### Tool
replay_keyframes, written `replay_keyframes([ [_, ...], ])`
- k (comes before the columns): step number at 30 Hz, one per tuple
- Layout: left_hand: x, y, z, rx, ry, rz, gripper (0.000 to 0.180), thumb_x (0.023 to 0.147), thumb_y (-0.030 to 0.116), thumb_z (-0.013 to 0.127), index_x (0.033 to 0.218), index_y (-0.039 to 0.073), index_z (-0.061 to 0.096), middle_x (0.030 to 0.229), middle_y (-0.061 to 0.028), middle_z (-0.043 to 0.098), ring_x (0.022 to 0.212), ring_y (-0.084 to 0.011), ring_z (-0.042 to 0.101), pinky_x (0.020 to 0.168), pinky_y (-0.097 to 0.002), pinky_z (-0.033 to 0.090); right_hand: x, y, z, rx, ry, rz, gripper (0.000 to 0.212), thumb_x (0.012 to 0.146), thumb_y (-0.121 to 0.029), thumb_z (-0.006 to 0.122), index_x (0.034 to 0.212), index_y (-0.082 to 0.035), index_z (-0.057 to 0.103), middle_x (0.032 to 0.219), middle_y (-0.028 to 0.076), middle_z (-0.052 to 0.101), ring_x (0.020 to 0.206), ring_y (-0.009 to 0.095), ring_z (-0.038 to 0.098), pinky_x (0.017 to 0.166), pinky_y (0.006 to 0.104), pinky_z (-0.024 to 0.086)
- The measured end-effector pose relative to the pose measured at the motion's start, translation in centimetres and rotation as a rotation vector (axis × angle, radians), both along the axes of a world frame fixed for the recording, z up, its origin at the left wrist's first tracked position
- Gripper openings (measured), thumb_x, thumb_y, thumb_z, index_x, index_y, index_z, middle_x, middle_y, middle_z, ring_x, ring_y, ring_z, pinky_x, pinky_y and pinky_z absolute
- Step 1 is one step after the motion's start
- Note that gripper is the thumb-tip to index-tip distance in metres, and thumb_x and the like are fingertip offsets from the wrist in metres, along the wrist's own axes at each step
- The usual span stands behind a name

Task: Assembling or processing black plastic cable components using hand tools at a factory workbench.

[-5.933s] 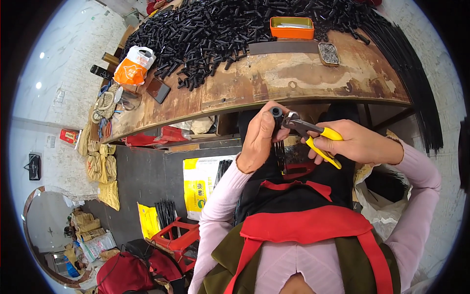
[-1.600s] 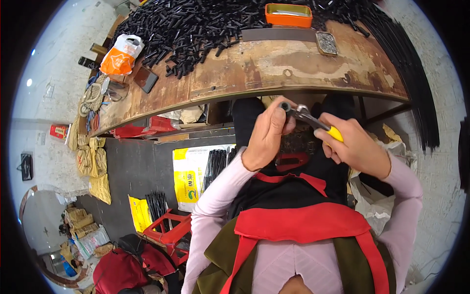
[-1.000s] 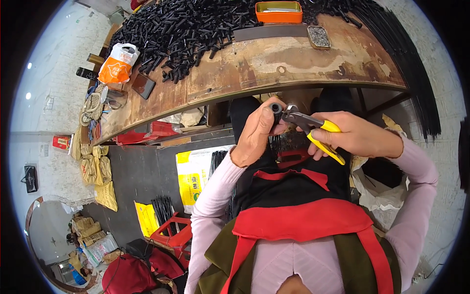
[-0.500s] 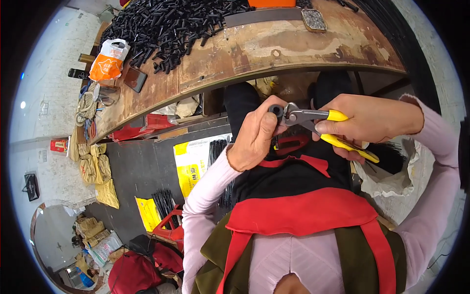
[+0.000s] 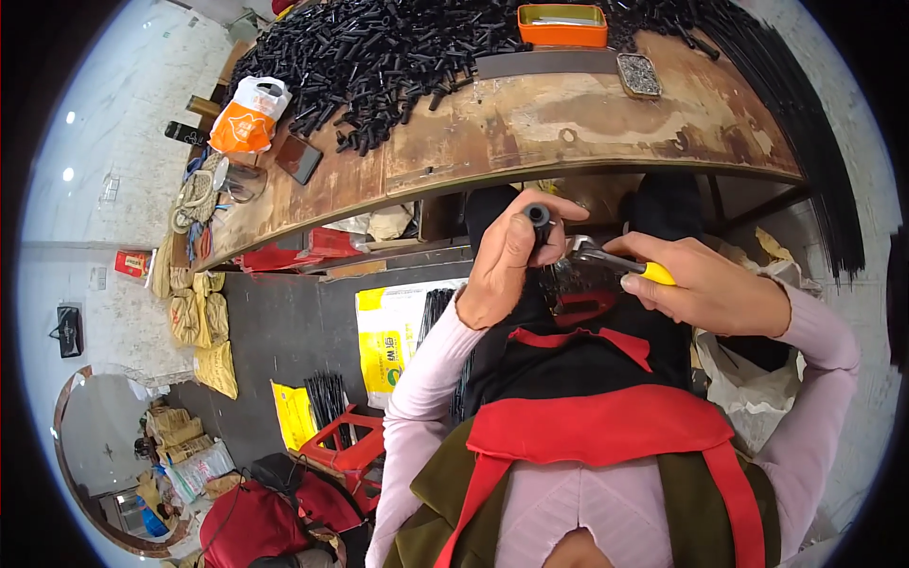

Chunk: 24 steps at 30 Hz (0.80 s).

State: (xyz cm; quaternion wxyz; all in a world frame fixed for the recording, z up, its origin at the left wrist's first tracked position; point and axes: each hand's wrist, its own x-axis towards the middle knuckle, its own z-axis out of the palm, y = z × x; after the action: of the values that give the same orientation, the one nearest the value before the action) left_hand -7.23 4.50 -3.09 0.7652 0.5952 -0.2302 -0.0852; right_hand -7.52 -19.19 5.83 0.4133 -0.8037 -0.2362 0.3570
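A short black tube [image 5: 537, 216] is gripped in my left hand [image 5: 499, 267], its round hollow end turned up between thumb and fingers. In my right hand [image 5: 712, 287] is a pair of pliers [image 5: 659, 274] with yellow handles, the fingers closed round the grips. The metal jaws point left and sit just right of the tube, beside my left fingertips. Whether the jaws touch anything there is hard to make out. Both hands are over my lap, in front of the table edge.
A worn wooden table [image 5: 530, 128] bears a large heap of black tubes [image 5: 379, 57], an orange tin [image 5: 562, 34], a small dish of metal bits [image 5: 638, 75], a phone [image 5: 298, 159] and a plastic bag [image 5: 250, 115]. Long black rods [image 5: 805, 114] lie at the right.
The pliers' handles, spread apart before, are now squeezed together in my right hand. The jaws have moved lower beside the tube. The whole view has shifted, bringing more of the table into sight.
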Motion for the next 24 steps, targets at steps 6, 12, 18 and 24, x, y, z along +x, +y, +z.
replay_keyframes([
  [6, -0.5, -0.5, -0.1, 0.058, -0.01, -0.008, 0.064, 0.1, 0.058, 0.035, 0.111, -0.003, 0.053, 0.074, -0.0002, 0.044, 0.066, -0.0081, 0.035, 0.06, -0.0239, 0.03, 0.6, -0.2, 1.4, -0.015, -0.037, -0.01, 0.033, 0.099, -0.018, 0.05, 0.127, -0.001, 0.05, 0.06, 0.004, 0.05, 0.053, 0.013, 0.048, 0.053, 0.029, 0.04],
  [12, -0.9, -0.7, 0.5, 0.172, -0.062, -0.016, 0.056, 0.103, 0.052, 0.033, 0.108, -0.001, 0.051, 0.072, -0.0007, 0.045, 0.066, -0.009, 0.038, 0.061, -0.024, 0.033, 1.4, -0.4, 3.0, -0.174, -0.017, 0.039, 0.031, 0.1, -0.018, 0.049, 0.127, -0.003, 0.05, 0.059, 0.007, 0.052, 0.052, 0.018, 0.051, 0.055, 0.0335, 0.042],
  [18, -1.7, -0.9, 1.0, 0.278, -0.079, 0.106, 0.06, 0.102, 0.055, 0.032, 0.108, -0.002, 0.051, 0.071, -0.0001, 0.045, 0.064, -0.0081, 0.037, 0.059, -0.0235, 0.031, 1.4, -0.3, 1.2, -0.07, -0.306, 0.125, 0.029, 0.099, -0.017, 0.05, 0.124, -0.003, 0.05, 0.058, 0.012, 0.053, 0.052, 0.026, 0.054, 0.056, 0.0368, 0.044],
  [24, 0.3, -0.5, 1.1, -0.106, 0.01, 0.144, 0.076, 0.099, 0.058, 0.038, 0.132, -0.01, 0.044, 0.065, 0.0015, 0.04, 0.059, -0.0091, 0.037, 0.056, -0.0255, 0.03, 2.2, 1.7, -2.0, 0.069, -0.371, 0.012, 0.033, 0.097, -0.018, 0.055, 0.125, -0.002, 0.047, 0.069, 0.017, 0.057, 0.062, 0.026, 0.058, 0.061, 0.04, 0.044],
])
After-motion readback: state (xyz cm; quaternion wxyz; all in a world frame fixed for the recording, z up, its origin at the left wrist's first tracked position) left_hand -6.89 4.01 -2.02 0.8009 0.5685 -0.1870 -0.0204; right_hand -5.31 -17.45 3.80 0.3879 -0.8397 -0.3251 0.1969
